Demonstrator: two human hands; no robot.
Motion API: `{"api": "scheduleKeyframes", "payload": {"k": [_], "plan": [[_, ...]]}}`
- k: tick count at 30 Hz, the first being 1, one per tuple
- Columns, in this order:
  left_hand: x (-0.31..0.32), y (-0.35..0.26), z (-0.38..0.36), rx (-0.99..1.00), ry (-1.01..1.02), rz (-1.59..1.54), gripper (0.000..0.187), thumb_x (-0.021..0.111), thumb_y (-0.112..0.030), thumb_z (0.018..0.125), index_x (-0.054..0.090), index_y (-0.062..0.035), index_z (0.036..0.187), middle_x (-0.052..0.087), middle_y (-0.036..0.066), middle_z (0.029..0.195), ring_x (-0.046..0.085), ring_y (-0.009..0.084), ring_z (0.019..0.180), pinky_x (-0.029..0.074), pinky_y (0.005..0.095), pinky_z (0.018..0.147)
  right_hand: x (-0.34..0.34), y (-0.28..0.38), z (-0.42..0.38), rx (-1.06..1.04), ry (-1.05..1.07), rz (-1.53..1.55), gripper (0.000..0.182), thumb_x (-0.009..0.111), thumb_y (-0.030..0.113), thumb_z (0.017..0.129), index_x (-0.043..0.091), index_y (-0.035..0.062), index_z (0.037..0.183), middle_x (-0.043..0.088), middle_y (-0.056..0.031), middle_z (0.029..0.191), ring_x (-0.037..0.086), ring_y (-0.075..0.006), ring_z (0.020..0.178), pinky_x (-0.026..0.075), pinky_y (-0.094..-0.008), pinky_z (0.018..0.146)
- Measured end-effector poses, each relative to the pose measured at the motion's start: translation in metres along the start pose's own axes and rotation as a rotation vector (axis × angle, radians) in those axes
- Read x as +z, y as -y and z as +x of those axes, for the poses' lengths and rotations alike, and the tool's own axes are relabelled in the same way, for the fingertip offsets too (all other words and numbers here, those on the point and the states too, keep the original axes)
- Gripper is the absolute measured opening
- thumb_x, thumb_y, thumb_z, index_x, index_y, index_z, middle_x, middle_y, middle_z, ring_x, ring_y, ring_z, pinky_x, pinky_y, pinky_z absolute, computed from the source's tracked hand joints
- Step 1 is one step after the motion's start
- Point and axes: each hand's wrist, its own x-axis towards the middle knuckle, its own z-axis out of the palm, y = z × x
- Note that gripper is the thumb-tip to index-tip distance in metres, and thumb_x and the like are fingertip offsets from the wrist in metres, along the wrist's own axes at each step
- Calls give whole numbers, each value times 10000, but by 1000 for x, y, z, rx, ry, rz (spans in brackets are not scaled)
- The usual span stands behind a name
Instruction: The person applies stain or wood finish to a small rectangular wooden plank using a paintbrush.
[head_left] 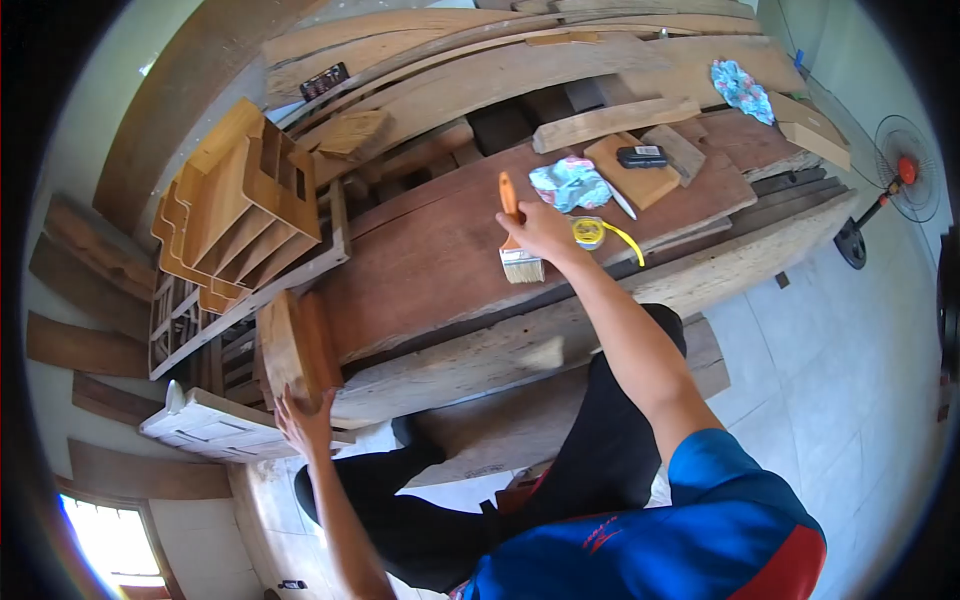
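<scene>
My right hand (543, 232) is closed around a paintbrush (522, 266) with an orange handle. Its pale bristles point down over the reddish-brown plank (430, 250). Just right of that hand lie a yellow tape measure (589, 233) with some tape pulled out, a crumpled blue floral cloth (568, 184) and a white pen-like item (622, 203). At the left end of the plank, my left hand (305, 422) grips the near end of a wooden block (284, 345), thumb and fingers on either side. A darker piece of wood (318, 335) stands against the block.
A wooden desk organizer (245, 215) stands at the left on a slatted frame. Further back are stacked boards (480, 75), a black device (641, 157) on a wood piece and another cloth (741, 90). A fan (906, 168) stands at the right.
</scene>
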Motion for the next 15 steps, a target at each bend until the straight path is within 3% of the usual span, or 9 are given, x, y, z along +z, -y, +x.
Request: {"api": "scheduleKeyframes", "payload": {"k": [1, 4, 7, 9, 14, 15], "plan": [[5, 6, 8, 42, 22, -5, 906, 868, -486, 731, 490, -146, 1482, 454, 231, 1526, 416, 407, 1407, 341, 513, 1151, 1, -4, -1, -20, 28, -37, 454, 654, 519, 925, 724, 70, 931, 738, -148, 863, 729, -342, 864, 561, -462, 784], [16, 32, 33, 160, 54, -26, 857, 884, -388, 727, 518, -131, 1457, 485, 212, 1502, 433, 406, 1387, 351, 505, 1146, 0, -5, 0, -8, 45, -31, 440, 674, 508, 918, 717, 71, 956, 743, -148, 883, 729, -350, 872, 564, -459, 782], [16, 45, 37, 218, 70, -67, 790, 874, -284, 756, 535, -128, 1453, 466, 201, 1525, 417, 415, 1399, 352, 497, 1155, 6, -4, 14, -19, 7, -79, 476, 719, 470, 900, 628, 69, 1138, 746, -166, 928, 728, -363, 929, 569, -467, 812], [14, 48, 36, 190, 99, -100, 763, 858, -296, 780, 541, -125, 1452, 449, 211, 1537, 404, 419, 1409, 350, 499, 1158, 8, -2, 19, 0, -2, -92, 543, 739, 438, 892, 548, 77, 1249, 748, -174, 957, 727, -367, 959, 570, -471, 825], [5, 18, 39, 252, 110, -169, 727, 814, -365, 824, 544, -116, 1452, 512, 267, 1463, 498, 438, 1330, 400, 488, 1119, 3, -1, 37, -53, -124, -84, 441, 713, 372, 904, 580, 98, 1223, 754, -139, 926, 734, -341, 929, 575, -460, 804], [0, 10, 40, 373, 82, -2, 689, 810, -379, 818, 574, -85, 1395, 578, 238, 1396, 566, 434, 1237, 441, 500, 1062, -3, -6, 49, -68, -195, -25, 417, 708, 361, 903, 591, 105, 1211, 754, -130, 919, 735, -336, 924, 574, -459, 802]]}}
